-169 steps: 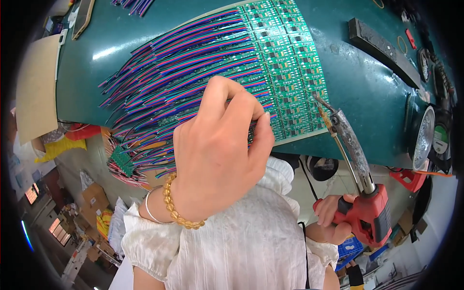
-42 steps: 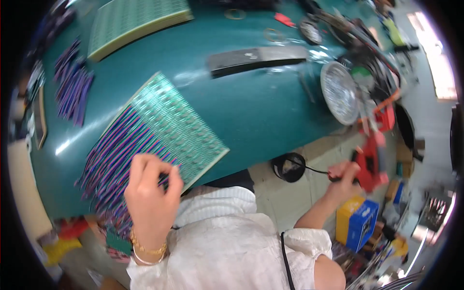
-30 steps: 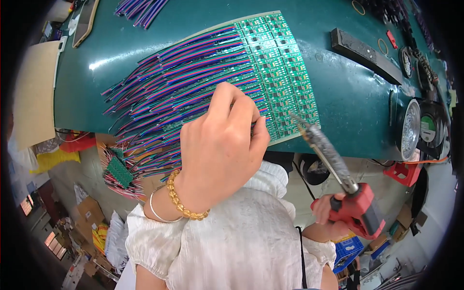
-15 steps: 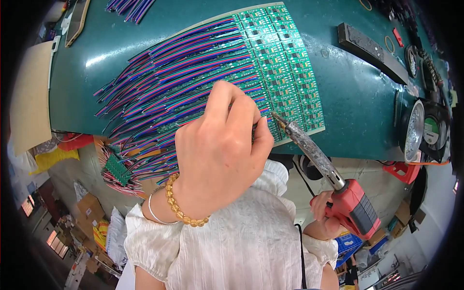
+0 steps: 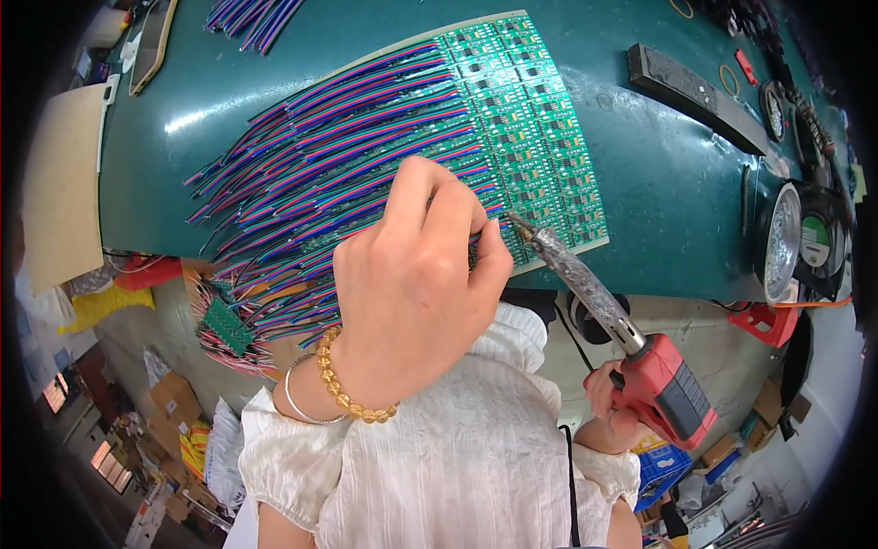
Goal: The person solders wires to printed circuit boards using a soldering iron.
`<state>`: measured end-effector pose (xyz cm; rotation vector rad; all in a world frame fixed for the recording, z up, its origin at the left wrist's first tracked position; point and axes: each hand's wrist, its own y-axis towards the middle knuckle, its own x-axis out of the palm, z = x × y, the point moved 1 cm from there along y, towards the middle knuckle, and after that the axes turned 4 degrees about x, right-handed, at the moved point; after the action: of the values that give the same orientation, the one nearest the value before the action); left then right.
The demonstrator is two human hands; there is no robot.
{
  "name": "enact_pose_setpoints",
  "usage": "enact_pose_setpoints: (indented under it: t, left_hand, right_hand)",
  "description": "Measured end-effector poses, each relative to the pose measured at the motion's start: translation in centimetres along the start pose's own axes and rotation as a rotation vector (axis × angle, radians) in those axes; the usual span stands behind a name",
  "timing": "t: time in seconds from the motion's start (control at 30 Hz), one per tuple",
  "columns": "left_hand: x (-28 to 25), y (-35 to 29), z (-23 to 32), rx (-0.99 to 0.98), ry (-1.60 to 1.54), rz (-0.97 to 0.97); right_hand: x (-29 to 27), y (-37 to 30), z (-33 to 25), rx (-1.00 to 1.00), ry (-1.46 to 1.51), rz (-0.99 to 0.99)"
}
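Note:
A green circuit board panel (image 5: 549,137) lies on the table, its rows of small chips on the right. Bundles of blue, red, black and green wires (image 5: 357,119) fan out leftward from it. My left hand (image 5: 416,261), wearing a beaded bracelet, is over the near part of the panel. Its thumb and forefinger are pinched on a wire end, mostly hidden by the fingers. In my right hand (image 5: 611,403) is a red-handled soldering iron (image 5: 590,288). The iron's tip touches or nearly touches the board beside my left fingertips.
A dark grey bar (image 5: 700,96) lies to the right on the green table (image 5: 658,210). At the right edge are a round metal dish (image 5: 782,242) and a solder spool (image 5: 814,240). More wires (image 5: 251,23) lie at the far left. A wired green board (image 5: 227,328) sits below the table edge.
The view has shifted slightly, moving the panel a little within the picture. My left hand keeps its pinch, and the iron stays at the same spot on the board.

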<state>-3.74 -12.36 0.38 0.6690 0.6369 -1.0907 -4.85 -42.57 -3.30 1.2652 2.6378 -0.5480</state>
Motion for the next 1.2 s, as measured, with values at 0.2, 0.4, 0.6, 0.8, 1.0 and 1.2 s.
enact_pose_setpoints:
  t: [0.2,0.4,0.6,0.8,1.0,1.2]
  left_hand:
    - [0.1,0.5,-0.1,0.015,-0.002,-0.007]
    - [-0.6,0.1,-0.4,0.042,0.071,-0.01]
    - [-4.2,3.1,-1.6,0.171,0.122,0.054]
    - [-6.9,13.9,-12.3,0.09,0.314,0.169]
    - [-5.3,15.2,-13.4,-0.018,0.225,0.159]
    - [-7.4,12.8,-11.3,0.054,0.183,0.199]
  right_hand:
    - [2.2,0.0,-1.5,0.0,0.125,0.316]
    - [2.8,0.7,0.6,-0.076,0.506,0.293]
    - [3.1,2.8,-1.1,-0.292,0.774,0.245]
    - [1.7,3.3,0.1,-0.374,0.642,0.341]
    - [2.3,2.4,-0.5,-0.268,0.657,0.416]
    - [2.3,2.3,-0.5,-0.238,0.699,0.399]
